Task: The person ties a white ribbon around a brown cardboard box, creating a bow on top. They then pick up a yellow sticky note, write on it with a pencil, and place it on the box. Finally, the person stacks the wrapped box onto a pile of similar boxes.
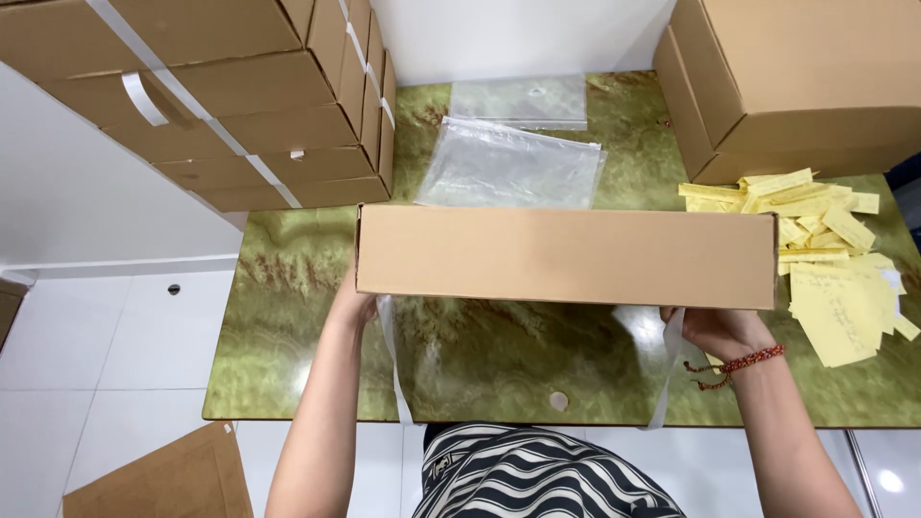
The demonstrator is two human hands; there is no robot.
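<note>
Far left, 10 o'clock: stack of flat cardboard cartons [221,96] bound with white strapping [182,91], parked at the tabletop's back-left corner, apart from the open middle. Floor at 7 o'clock: a loose cardboard sheet [163,480] lying flat, off the green marbled tabletop [288,326]. Left hand [353,305] is under the near-left corner of the flat brown box [566,254]; fingers hidden behind the box wall, so can't tell if they're clenched or just propping, though the hand looks placed to carry that end. A white strap [391,360] hangs from that corner down past the tabletop edge, slack. The box sits at centre, long side across the view, near wall facing the camera, held at both ends, which keeps it level. Whether its base touches the tabletop or floats just above: can't tell. Behind it at 12 o'clock: clear plastic bags [508,163] lying flat, a second pile [523,101] further back, both apart from the box. Right hand [720,331], red bead bracelet [743,363] on the wrist, is at the box's near-right bottom corner, fingers curled up under or behind the edge; grip not resolvable. A second white strap [669,369] hangs beside it. At 3 o'clock: yellow paper slips [825,259], scattered heap, just beside the box's right end. At 1 o'clock: large cardboard carton [796,77] behind the slips.
</note>
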